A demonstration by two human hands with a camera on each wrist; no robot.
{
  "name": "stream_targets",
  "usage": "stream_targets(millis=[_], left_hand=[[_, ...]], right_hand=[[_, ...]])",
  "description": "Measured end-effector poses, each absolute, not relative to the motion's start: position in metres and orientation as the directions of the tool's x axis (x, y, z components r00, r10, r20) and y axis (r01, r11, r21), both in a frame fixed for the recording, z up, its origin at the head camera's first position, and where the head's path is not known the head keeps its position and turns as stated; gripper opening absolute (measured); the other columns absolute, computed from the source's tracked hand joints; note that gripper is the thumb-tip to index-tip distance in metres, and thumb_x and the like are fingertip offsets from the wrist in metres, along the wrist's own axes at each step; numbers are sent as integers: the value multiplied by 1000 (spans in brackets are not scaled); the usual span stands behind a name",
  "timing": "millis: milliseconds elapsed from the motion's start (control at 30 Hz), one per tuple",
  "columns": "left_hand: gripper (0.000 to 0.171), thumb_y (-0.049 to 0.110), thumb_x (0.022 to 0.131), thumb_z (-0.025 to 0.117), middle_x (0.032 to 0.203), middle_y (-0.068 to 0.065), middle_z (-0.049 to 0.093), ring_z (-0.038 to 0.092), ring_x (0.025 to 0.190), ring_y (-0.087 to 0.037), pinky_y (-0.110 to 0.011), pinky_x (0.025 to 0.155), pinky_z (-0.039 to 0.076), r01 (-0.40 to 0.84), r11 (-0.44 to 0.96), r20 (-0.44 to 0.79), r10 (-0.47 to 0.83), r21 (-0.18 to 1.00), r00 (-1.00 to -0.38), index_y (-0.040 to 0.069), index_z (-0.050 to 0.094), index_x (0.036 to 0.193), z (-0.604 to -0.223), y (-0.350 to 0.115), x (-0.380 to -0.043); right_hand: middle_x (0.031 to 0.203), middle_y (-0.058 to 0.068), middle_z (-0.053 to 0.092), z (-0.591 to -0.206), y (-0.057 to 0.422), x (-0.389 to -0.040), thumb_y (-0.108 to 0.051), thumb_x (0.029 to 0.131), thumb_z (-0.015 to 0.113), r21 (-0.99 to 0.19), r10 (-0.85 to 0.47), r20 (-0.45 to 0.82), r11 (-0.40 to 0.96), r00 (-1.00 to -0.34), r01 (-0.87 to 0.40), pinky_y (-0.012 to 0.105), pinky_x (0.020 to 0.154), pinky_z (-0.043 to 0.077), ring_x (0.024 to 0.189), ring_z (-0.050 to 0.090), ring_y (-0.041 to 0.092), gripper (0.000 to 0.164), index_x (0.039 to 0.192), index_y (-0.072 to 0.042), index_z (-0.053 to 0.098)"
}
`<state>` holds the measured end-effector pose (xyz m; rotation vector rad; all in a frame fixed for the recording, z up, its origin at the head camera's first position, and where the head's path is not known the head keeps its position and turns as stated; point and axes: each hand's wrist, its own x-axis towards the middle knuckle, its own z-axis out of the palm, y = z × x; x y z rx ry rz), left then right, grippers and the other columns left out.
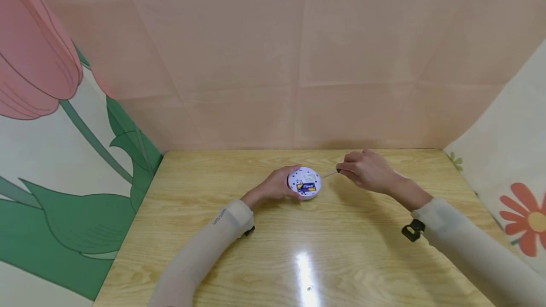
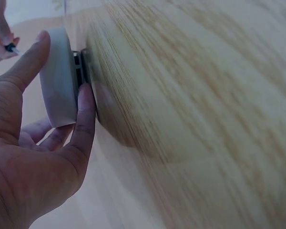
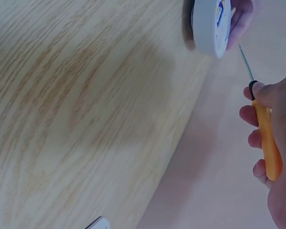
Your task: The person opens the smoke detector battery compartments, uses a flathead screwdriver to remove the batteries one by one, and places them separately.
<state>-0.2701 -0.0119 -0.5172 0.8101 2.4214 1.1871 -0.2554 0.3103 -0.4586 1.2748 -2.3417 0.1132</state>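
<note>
My left hand (image 1: 279,184) grips a round white device (image 1: 304,175), much like a smoke alarm, by its rim. Thumb and fingers wrap its edge in the left wrist view, where its dark base (image 2: 81,71) stands close to the wooden surface. A blue and yellow battery (image 1: 306,187) lies in the face turned up toward the head view. To the right, my right hand (image 1: 370,170) holds a screwdriver (image 3: 267,138) by its orange handle. Its thin metal shaft (image 3: 246,63) points at the device, with the tip short of the rim in the head view.
The wooden table (image 1: 239,250) reaches back to a pinkish cloth backdrop (image 1: 239,60). Flower-printed panels flank it at left (image 1: 98,174) and right (image 1: 503,155). A black wrist camera (image 1: 413,230) hangs under the right sleeve. A white rounded end (image 3: 101,223) shows at the right wrist view's bottom edge.
</note>
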Motion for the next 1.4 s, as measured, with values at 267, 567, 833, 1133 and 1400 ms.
stream_targets(millis=[267, 567, 833, 1133, 1400], left_hand=[[111, 21, 74, 100, 165, -14, 44, 40, 153, -30, -42, 128, 29, 330, 495, -47, 606, 804, -794, 3, 37, 163, -515, -11, -269], [110, 21, 75, 99, 164, -13, 46, 42, 152, -30, -42, 127, 31, 324, 497, -56, 606, 805, -793, 5, 36, 164, -515, -11, -268], [111, 20, 73, 100, 163, -13, 47, 43, 151, -30, -42, 127, 31, 302, 488, -57, 593, 819, -804, 6, 37, 164, -515, -11, -267], [111, 20, 73, 100, 163, -14, 48, 44, 150, -30, -42, 127, 32, 317, 491, -49, 597, 812, -801, 4, 38, 163, -515, -11, -267], [111, 22, 73, 101, 161, -14, 50, 46, 148, -30, -41, 125, 34, 330, 499, -44, 599, 801, -800, 4, 39, 163, -513, -9, -269]], right_hand=[[81, -2, 66, -453, 299, -250, -16, 88, 81, 208, -802, 388, 556, -454, -805, 33, 57, 41, 70, 62, 16, 8, 96, -17, 79], [74, -4, 60, -450, 288, -248, -14, 88, 81, 225, -824, 341, 539, -453, -812, 31, 54, 37, 64, 54, 14, 5, 90, -17, 78], [73, -5, 57, -445, 277, -244, -13, 86, 84, 251, -842, 274, 529, -464, -811, 28, 53, 33, 65, 53, 15, 8, 87, -17, 77], [72, -4, 57, -444, 270, -245, -16, 88, 82, 311, -856, 219, 517, -469, -798, 30, 53, 38, 66, 56, 17, 8, 85, -19, 76], [69, -4, 54, -435, 259, -244, -17, 89, 79, 301, -844, 147, 535, -516, -789, 33, 52, 36, 62, 52, 17, 14, 77, -19, 72]])
